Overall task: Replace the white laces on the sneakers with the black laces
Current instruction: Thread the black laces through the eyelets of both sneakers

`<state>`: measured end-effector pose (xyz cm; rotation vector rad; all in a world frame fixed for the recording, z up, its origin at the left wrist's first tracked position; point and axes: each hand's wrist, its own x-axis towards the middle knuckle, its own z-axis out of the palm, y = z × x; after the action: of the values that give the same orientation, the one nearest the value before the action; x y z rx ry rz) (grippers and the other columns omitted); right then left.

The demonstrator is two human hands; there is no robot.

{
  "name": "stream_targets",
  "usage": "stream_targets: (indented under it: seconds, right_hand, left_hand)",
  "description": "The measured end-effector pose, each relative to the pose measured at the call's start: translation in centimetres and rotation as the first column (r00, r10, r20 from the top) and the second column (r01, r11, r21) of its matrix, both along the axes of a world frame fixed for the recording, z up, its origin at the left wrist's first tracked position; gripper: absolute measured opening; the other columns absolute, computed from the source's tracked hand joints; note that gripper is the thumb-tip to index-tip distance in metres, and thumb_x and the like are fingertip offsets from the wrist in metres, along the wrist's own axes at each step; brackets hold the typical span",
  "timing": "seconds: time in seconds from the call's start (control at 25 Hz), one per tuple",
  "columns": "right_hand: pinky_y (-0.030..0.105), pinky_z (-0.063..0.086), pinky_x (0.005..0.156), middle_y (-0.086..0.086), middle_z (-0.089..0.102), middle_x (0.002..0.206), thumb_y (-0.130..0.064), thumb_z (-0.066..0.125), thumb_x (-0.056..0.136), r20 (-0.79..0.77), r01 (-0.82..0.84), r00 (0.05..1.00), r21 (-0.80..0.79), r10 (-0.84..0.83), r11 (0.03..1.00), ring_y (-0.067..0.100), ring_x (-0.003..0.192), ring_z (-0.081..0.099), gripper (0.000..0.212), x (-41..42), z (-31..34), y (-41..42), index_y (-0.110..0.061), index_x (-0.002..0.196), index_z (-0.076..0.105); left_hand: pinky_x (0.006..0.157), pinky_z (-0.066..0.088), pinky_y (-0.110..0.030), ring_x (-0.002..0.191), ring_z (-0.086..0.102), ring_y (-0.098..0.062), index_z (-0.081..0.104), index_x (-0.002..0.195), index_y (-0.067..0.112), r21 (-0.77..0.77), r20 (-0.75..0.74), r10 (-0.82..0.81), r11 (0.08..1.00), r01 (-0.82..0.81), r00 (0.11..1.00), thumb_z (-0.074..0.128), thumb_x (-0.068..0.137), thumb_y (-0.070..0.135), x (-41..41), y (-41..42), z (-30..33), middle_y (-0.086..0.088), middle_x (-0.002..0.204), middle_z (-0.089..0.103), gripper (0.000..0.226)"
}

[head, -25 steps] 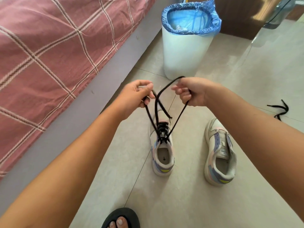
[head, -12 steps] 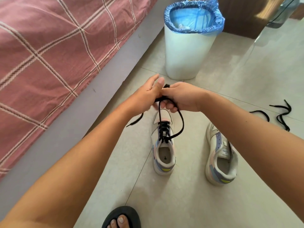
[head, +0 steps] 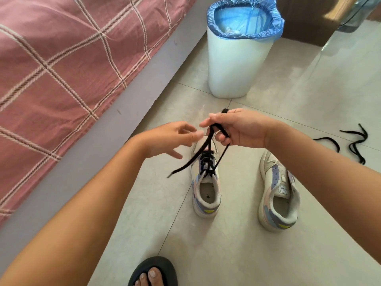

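Head view: our right hand [head: 239, 129] fingers pinch the black lace [head: 207, 143] taut above the left sneaker [head: 206, 182], likely to tie it; left hand [head: 171, 139] fingers spread, released. Right sneaker [head: 278, 195] sits unlaced, spare lace [head: 354, 141] on the floor [head: 226, 244].

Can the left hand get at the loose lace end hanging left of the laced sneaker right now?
Probably yes: the left hand is open and holds nothing, and the loose lace end hangs just below it with nothing between.
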<state>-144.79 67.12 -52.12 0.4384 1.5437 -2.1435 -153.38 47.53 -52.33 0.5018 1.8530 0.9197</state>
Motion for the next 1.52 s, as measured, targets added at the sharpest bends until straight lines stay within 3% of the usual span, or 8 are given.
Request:
stream_targets:
  seconds: [0.28,0.48,0.68,0.96,1.08,1.2,1.4,1.52]
  right_hand:
    - [0.022,0.055,0.066,0.009,0.065,0.091,-0.022,0.049,0.087,0.003,-0.083,0.996,-0.263,0.087,0.961,0.012,0.072,0.064,0.030,1.3,0.8,-0.5,-0.002,0.100,0.067]
    - [0.030,0.053,0.087,0.006,0.067,0.089,-0.028,0.053,0.095,-0.096,-0.057,0.985,0.590,0.140,0.805,0.013,0.079,0.060,0.029,1.4,1.2,-0.1,-0.011,0.084,0.074]
    - [0.026,0.048,0.092,-0.003,0.069,0.090,-0.020,0.045,0.098,-0.380,0.221,0.921,0.333,-0.083,0.917,0.008,0.089,0.063,0.033,1.3,1.4,-2.4,-0.012,0.077,0.068]
    - [0.036,0.051,0.089,0.007,0.071,0.087,-0.031,0.035,0.101,-0.078,0.514,0.849,-0.111,-0.523,0.851,0.021,0.090,0.068,0.044,2.2,-1.4,-1.3,-0.014,0.068,0.057]
    - [0.037,0.050,0.087,0.007,0.066,0.066,-0.030,0.029,0.102,0.205,0.733,0.680,-0.221,-0.704,0.644,0.022,0.074,0.069,0.044,3.5,-4.2,0.8,-0.015,0.063,0.042]
    - [0.031,0.047,0.064,0.001,0.035,0.039,-0.028,0.027,0.102,0.397,0.876,0.479,-0.155,-0.783,0.457,0.016,0.036,0.038,0.042,5.0,-7.1,2.9,-0.015,0.061,0.031]
    - [0.028,0.040,0.056,0.009,0.039,0.059,-0.027,0.038,0.099,0.261,0.444,0.698,0.573,-0.667,0.689,0.020,0.052,0.038,0.033,6.8,-9.2,5.5,-0.007,0.074,0.044]
    - [0.030,0.046,0.068,0.013,0.053,0.100,-0.028,0.054,0.093,0.171,-0.073,0.966,0.901,-0.195,0.428,0.027,0.084,0.053,0.029,6.9,-9.0,3.1,-0.005,0.111,0.051]
  left_hand:
    - [0.086,0.046,-0.032,0.061,0.060,-0.010,0.064,0.098,0.016,0.226,0.260,0.204,0.937,-0.265,0.944,0.008,0.093,0.063,0.8,4.2,-1.4,0.003,0.053,0.053,0.074]
    - [0.075,0.053,-0.037,0.058,0.063,-0.017,0.063,0.096,0.012,0.187,0.135,0.216,0.953,-0.239,0.967,0.017,0.096,0.058,0.5,3.7,-1.8,0.001,0.054,0.058,0.064]
    - [0.087,0.050,-0.038,0.093,0.068,-0.024,0.058,0.113,0.017,0.178,0.388,0.231,0.931,-0.318,0.892,0.020,0.097,0.058,1.5,3.7,-1.4,-0.009,0.093,0.071,0.057]
    - [0.055,0.054,-0.024,0.042,0.052,-0.007,0.058,0.089,0.013,0.241,0.789,0.532,0.191,-0.952,0.306,0.044,0.099,0.017,-0.7,2.3,-1.7,0.001,0.056,0.057,0.018]
    - [0.045,0.037,-0.021,0.043,0.041,-0.006,0.061,0.095,0.016,0.360,-0.015,0.698,0.672,-0.647,0.716,0.041,0.100,0.024,-0.1,-1.7,-4.8,0.001,0.067,0.053,0.022]
    - [0.066,0.046,-0.031,0.078,0.060,-0.016,0.063,0.106,0.021,-0.190,-0.817,-0.044,0.962,-0.197,0.575,0.043,0.098,0.036,0.3,-7.1,-8.6,0.003,0.095,0.059,0.027]
    - [0.098,0.041,-0.040,0.128,0.040,-0.025,0.044,0.136,0.027,-0.663,-0.560,-0.416,0.743,-0.086,0.716,0.042,0.098,0.034,-0.3,-10.2,-10.9,-0.004,0.149,0.022,0.039]
    - [0.107,0.033,-0.037,0.131,0.036,-0.023,0.048,0.133,0.023,-0.378,-0.598,-0.206,0.924,-0.047,0.774,0.048,0.096,0.033,2.0,-6.7,-10.8,-0.006,0.147,0.029,0.038]
